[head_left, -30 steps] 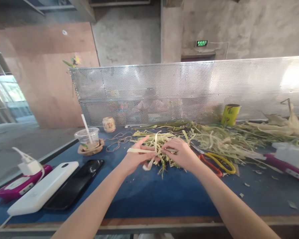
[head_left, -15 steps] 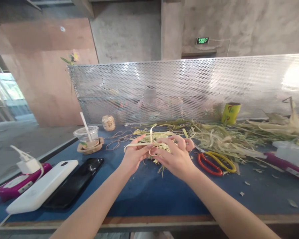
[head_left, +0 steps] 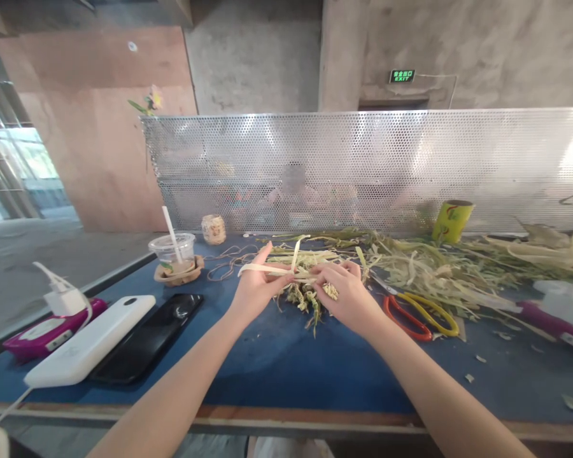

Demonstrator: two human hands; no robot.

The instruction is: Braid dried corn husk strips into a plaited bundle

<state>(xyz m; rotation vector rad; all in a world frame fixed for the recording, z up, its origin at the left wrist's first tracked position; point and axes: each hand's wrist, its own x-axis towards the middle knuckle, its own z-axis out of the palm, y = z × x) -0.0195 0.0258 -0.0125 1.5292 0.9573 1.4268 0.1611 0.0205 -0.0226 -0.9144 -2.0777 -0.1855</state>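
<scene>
Over a small heap of dried grass stalks and seed heads point(head_left: 306, 300), both my hands work on pale dried leaf strips point(head_left: 295, 254). My left hand point(head_left: 254, 291) pinches the strips between thumb and fingers; one length lies across that hand, and another end sticks straight up. Opposite it, my right hand point(head_left: 347, 299) has its fingers closed on the right part of the strips, knuckles upward. The fingertips partly cover where the strips cross. Just right of my right hand lie scissors point(head_left: 413, 316) with red and yellow handles.
A loose pile of dried husks and stalks point(head_left: 420, 264) spreads to the right, near a yellow tube point(head_left: 452, 221). At left are a plastic cup point(head_left: 174, 247), a black phone point(head_left: 148, 340), a white power bank point(head_left: 93, 340) and a magenta power strip point(head_left: 52, 334). A perforated metal screen point(head_left: 277, 152) stands behind.
My right hand has turned lower and its fingers, spread and raised before, have closed in on the strips. The small loop near the fingertips no longer shows. The view has shifted slightly left.
</scene>
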